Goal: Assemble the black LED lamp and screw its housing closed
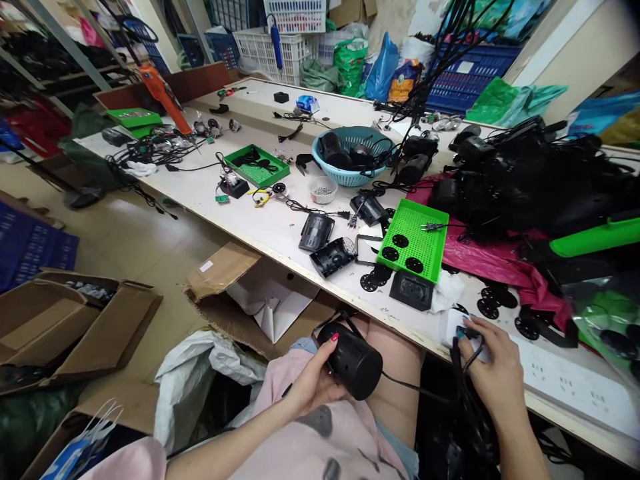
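Cluttered workshop, long white counter (280,233) strewn with black parts, ahead of both hands. Green perforated tray (415,240) just beyond right hand, cardboard box (235,293) on floor beyond left. Left hand (313,383) clasps black cylindrical housing (353,360) over lap. Right hand (493,370) at counter edge, fingers closed round black cable (465,353) trailing from housing.

Housing (353,360): we see smooth, matt black plastic.
Tray (414,239) beyond housing: perforated green plastic, slightly glossy.
Table (280,230): smooth, matt white board.
Box (227,280) below table: rough brown cardboard.
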Demonstrator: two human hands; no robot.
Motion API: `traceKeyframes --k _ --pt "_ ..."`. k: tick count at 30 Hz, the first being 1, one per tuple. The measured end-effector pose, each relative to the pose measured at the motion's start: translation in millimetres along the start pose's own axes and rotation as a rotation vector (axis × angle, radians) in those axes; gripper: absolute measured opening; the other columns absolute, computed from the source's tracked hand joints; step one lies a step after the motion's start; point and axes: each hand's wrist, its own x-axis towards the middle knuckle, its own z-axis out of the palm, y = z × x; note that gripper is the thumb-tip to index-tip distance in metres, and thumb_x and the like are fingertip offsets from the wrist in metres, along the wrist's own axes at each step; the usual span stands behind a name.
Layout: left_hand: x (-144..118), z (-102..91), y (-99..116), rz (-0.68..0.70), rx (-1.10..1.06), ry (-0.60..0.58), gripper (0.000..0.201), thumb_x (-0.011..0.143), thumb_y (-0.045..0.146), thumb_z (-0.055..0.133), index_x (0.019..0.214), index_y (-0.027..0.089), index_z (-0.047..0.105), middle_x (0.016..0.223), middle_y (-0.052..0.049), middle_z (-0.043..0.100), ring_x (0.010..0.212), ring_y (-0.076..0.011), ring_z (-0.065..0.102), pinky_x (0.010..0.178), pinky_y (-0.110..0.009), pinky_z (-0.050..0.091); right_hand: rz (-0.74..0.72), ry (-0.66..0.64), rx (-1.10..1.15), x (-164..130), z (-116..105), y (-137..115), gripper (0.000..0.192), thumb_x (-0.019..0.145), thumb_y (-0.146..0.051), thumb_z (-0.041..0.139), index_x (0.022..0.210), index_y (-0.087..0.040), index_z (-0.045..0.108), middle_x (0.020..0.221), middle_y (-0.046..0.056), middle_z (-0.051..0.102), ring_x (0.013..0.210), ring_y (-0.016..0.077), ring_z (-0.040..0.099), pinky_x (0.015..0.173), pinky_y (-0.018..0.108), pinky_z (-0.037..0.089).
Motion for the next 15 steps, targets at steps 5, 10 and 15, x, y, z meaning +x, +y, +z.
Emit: traceKeyframes --k 5,10,15 --pt "6.3 -1.8 1.5 0.097 -0.028 -0.03 0.035 0.089 0.038 0.068 0.117 0.018 0.065 0.115 -0.011 0.074 0.123 -0.0304 0.062 0.103 -0.042 0.051 0.218 0.3 0.492 56.6 -51.1 -10.2 0.055 0.075 -0.033 0.068 0.127 -0.018 0.057 0.138 0.017 0.054 0.124 0.0356 0.055 0.101 0.053 0.044" --pt "18.7 -3.7 11.1 0.138 -0.098 -0.065 0.063 0.102 0.06 0.022 0.128 0.02 0.062 0.116 -0.012 0.074 0.128 -0.0297 0.057 0.106 -0.047 0.046 0.227 0.558 0.493 183.2 -102.2 -4.8 0.087 0.075 -0.03 0.06 0.149 -0.016 0.017 0.155 0.024 0.026 0.139 0.0289 0.039 0.102 0.049 0.041" --pt "14.1 14.6 21.8 0.238 -0.184 -0.076 0.066 0.092 0.069 0.045 0.128 0.017 0.063 0.114 -0.015 0.074 0.117 -0.034 0.065 0.103 -0.047 0.05 0.25 0.364 0.629 229.9 -101.5 -16.1 0.036 0.074 -0.036 0.063 0.104 -0.017 0.058 0.104 0.011 0.061 0.086 0.0188 0.06 0.067 0.032 0.047"
